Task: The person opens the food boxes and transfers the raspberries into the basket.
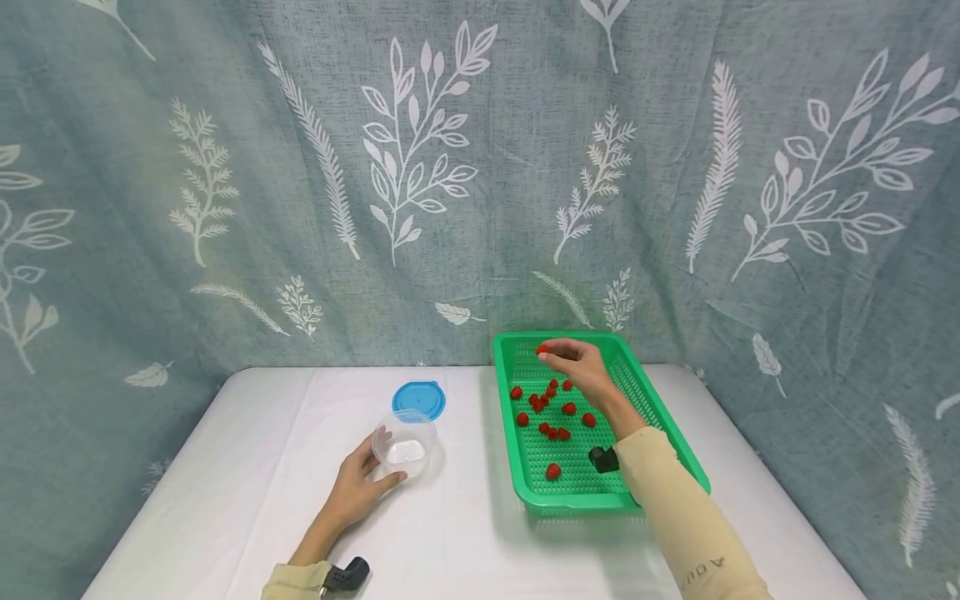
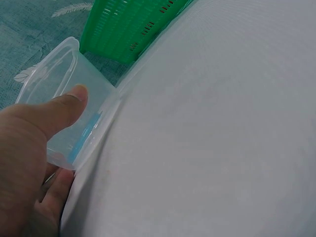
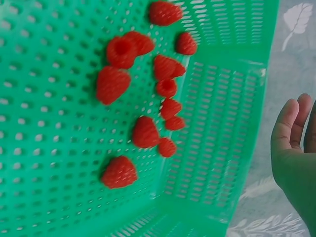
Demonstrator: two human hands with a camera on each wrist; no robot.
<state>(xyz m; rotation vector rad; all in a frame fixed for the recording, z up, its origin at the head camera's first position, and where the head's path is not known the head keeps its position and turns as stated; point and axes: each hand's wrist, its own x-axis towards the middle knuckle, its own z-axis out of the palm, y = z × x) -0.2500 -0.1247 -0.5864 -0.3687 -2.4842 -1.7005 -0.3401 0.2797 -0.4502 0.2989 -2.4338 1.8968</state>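
My left hand (image 1: 357, 493) grips a clear plastic container (image 1: 406, 451), its thumb and fingers on opposite sides of it. In the left wrist view the thumb lies along the wall of the container (image 2: 91, 74). Above the far part of a green basket (image 1: 577, 502), my right hand (image 1: 588, 367) pinches a red raspberry (image 1: 542, 350) between its fingertips. Several raspberries (image 1: 569, 408) lie scattered on the basket floor. At the right edge of the right wrist view the right hand (image 3: 291, 148) is partly seen; its raspberry is hidden there.
A round blue lid (image 1: 420, 400) lies on the white tablecloth (image 1: 285, 450), just behind the container. The perforated basket walls (image 3: 212, 138) rise around the berries. A patterned grey-green curtain (image 1: 450, 275) hangs behind the table.
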